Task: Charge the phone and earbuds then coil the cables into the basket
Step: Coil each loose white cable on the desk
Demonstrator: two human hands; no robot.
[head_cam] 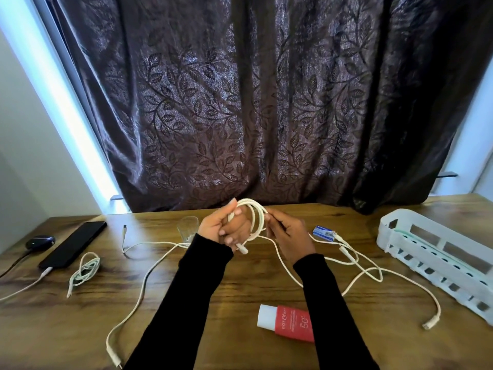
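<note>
- Head view: left hand (221, 228) grips the cable (253, 217) coil, right hand (286, 232) pinches its strand.
- Keep loops even, then carry right to the basket (416, 231).

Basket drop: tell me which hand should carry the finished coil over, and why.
Right, probably. The basket sits at the table's right end, on the side of the right hand. The left hand grips the coil, so it would reach across.
</note>
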